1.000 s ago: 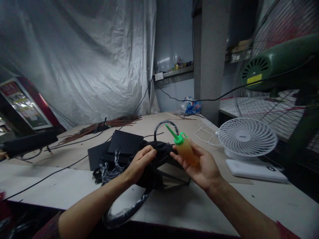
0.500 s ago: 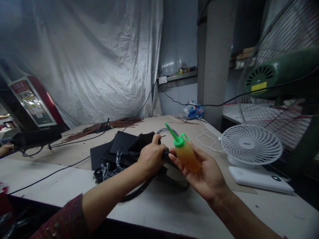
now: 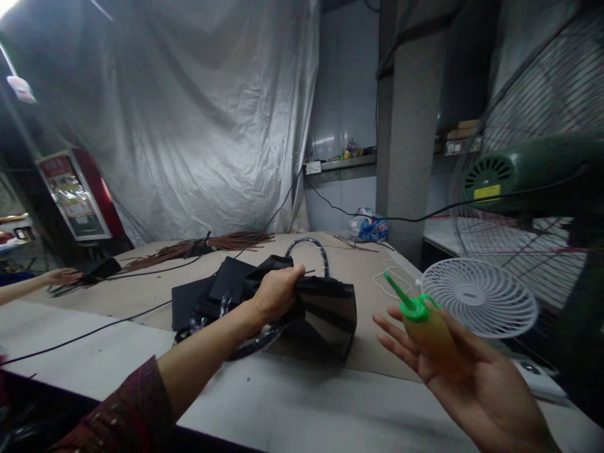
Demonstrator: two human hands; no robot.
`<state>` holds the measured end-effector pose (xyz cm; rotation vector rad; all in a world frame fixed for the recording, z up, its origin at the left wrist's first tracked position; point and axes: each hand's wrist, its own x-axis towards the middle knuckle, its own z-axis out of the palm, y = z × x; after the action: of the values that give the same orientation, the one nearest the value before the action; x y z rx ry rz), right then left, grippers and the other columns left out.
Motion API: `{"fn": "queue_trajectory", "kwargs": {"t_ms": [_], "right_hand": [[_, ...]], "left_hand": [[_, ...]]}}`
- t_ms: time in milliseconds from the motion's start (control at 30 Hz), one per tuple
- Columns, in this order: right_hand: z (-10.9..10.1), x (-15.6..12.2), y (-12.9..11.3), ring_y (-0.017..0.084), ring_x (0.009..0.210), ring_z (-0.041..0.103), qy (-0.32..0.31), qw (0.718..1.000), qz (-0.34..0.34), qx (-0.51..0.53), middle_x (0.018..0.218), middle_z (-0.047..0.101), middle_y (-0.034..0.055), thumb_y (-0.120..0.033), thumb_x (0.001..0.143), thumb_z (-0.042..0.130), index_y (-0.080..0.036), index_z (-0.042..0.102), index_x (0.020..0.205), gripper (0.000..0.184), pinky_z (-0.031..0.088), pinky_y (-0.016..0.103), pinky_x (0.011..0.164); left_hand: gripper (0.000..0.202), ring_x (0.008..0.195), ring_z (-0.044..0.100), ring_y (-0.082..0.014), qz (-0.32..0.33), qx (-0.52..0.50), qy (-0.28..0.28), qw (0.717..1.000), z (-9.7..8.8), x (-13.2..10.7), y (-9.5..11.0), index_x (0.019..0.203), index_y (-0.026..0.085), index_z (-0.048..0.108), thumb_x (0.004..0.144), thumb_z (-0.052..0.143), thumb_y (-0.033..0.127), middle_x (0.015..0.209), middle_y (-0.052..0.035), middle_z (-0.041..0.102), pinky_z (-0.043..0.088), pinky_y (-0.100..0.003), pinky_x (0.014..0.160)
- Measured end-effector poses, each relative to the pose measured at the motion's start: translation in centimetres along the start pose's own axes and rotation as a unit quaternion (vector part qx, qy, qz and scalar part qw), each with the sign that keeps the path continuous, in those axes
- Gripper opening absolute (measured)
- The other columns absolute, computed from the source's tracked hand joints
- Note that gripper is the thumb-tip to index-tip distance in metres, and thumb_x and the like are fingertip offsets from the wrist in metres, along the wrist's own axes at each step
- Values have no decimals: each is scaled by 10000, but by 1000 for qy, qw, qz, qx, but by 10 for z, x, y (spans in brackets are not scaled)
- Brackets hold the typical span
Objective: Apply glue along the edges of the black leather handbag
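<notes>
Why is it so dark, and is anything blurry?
Head view: dim room, light only gleaming off the silver sheet; the right hand and bottle close to the camera look soft, the left hand on the black bag sharper.

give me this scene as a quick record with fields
left hand: grips top edge of bag
right hand: fingers spread, bottle in palm, green nozzle pointing up-left
table: bears bag, white fan, brown strips
far left: another person's hand
right edge: green fan
</notes>
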<state>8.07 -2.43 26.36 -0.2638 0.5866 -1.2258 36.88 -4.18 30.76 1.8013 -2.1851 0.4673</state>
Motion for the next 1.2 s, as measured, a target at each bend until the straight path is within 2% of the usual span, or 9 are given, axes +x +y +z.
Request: {"fn": "queue_trajectory", "kwargs": {"t_ms": [167, 300, 433, 567, 700, 833, 933, 1067, 1200], "right_hand": [[-6, -8, 6, 491, 1181, 627, -37, 999, 26, 11, 1348, 651, 204, -390, 796, 650, -189, 695, 1235, 485, 675, 505, 800], [-4, -15, 13, 493, 1193, 622, -76, 997, 1, -29, 1361, 648, 193, -458, 650, 802, -185, 756, 1114, 541, 646, 539, 875], [1, -19, 25, 400, 1202, 649, -71, 994, -36, -71, 1307, 696, 131, -456, 534, 912, -231, 785, 996, 529, 642, 462, 906], [9, -18, 29, 343, 1212, 648, 1, 997, -56, -48, 1193, 740, 138, -418, 510, 889, -196, 778, 947, 502, 649, 320, 823], [13, -12, 27, 347, 1260, 619, 46, 995, -93, -6, 1190, 739, 114, -350, 672, 755, -212, 756, 940, 301, 658, 396, 835], [10, -5, 29, 323, 1172, 676, 11, 994, -110, 23, 1130, 757, 105, -341, 816, 667, -211, 750, 972, 220, 661, 443, 854], [9, 0, 32, 298, 1155, 687, -14, 992, -122, 37, 1072, 769, 90, -324, 862, 640, -202, 752, 955, 190, 649, 476, 911], [11, 3, 35, 283, 1191, 670, -20, 991, -123, 39, 1110, 761, 85, -335, 872, 638, -191, 748, 991, 217, 637, 459, 950], [9, -4, 27, 380, 1216, 645, -50, 993, -102, 25, 1269, 703, 153, -365, 818, 681, -181, 726, 1067, 312, 645, 535, 900]], "left_hand": [[413, 884, 703, -259, 66, -17, -21, 997, -47, 16, -5, 1178, 207, 623, 790, 526, 108, 902, -50, 752, 422, -323, 701], [565, 1019, 696, -200, 159, -109, -103, 976, -70, 29, -1, 1239, 285, 671, 751, 531, 38, 1063, -6, 770, 462, -275, 838], [478, 977, 690, -181, 182, -174, -185, 950, -51, 38, 10, 1126, 232, 727, 734, 533, 40, 999, 0, 773, 472, -261, 844], [419, 933, 675, -186, 199, -201, -187, 941, -28, 47, 19, 1064, 209, 723, 725, 534, 51, 961, -8, 755, 463, -266, 817], [272, 886, 662, -206, 199, -186, -186, 944, -20, 52, 23, 1046, 195, 701, 811, 568, 162, 928, -35, 727, 448, -291, 773], [295, 894, 656, -206, 214, -215, -182, 935, -16, 49, 25, 1045, 198, 687, 869, 678, 435, 934, -26, 722, 450, -279, 768], [354, 918, 656, -195, 215, -210, -162, 940, -10, 47, 27, 1084, 211, 675, 788, 783, 373, 980, -13, 730, 433, -264, 758], [253, 924, 650, -210, 225, -174, -123, 951, -1, 46, 30, 1051, 206, 678, 844, 710, 348, 997, -42, 721, 435, -297, 788], [269, 880, 651, -197, 224, -184, -165, 943, -2, 49, 31, 1114, 209, 669, 852, 664, 267, 949, -30, 720, 446, -287, 781]]}}
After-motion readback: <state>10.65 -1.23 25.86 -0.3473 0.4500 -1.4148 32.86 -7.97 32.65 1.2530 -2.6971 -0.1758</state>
